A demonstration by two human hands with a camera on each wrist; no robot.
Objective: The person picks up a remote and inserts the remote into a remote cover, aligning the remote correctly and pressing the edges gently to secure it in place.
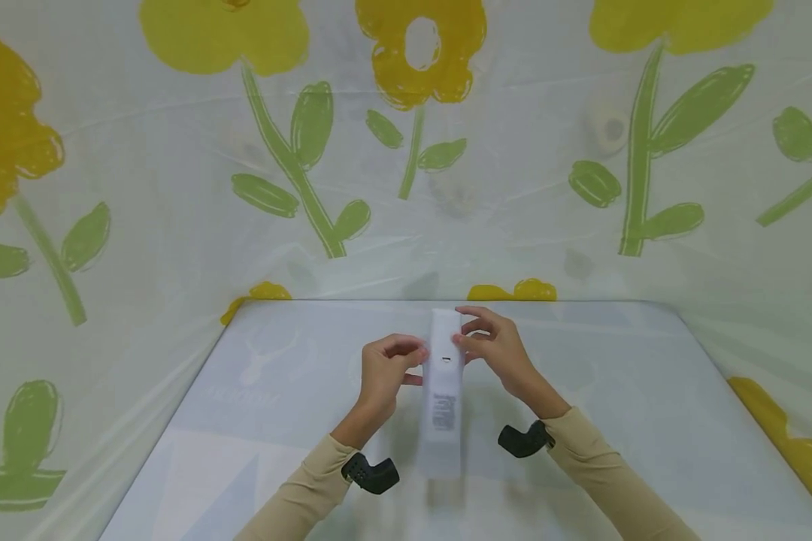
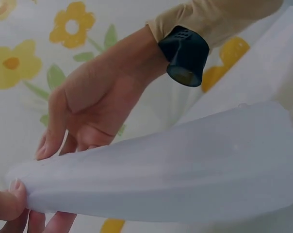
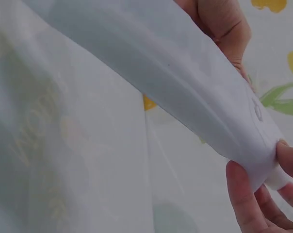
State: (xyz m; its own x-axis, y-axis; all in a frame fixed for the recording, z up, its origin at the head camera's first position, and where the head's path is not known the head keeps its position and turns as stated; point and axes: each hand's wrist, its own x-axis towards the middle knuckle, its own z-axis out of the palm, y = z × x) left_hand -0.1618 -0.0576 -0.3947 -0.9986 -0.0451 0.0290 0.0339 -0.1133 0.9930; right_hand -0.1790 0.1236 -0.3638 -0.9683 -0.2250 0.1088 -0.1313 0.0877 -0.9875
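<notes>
A long white pack (image 1: pixel 445 383) with soft-looking sides stands out from the table between my two hands, its near end pointing toward me. A small dark slot and a block of grey print show on its face. My left hand (image 1: pixel 386 370) pinches the left edge with thumb and fingers. At the far end, on the right edge, my right hand (image 1: pixel 504 349) grips the pack between thumb and fingers. In the left wrist view the pack (image 2: pixel 161 170) stretches across, plain and smooth. The right wrist view shows an oval mark near the end of the pack (image 3: pixel 185 92).
A pale table (image 1: pixel 622 421) with faint printing lies below the hands. Behind and beside it hangs a white curtain (image 1: pixel 528 165) with yellow flowers and green leaves. Dark cameras (image 1: pixel 372 473) are strapped at both wrists, over beige sleeves (image 1: pixel 304 492).
</notes>
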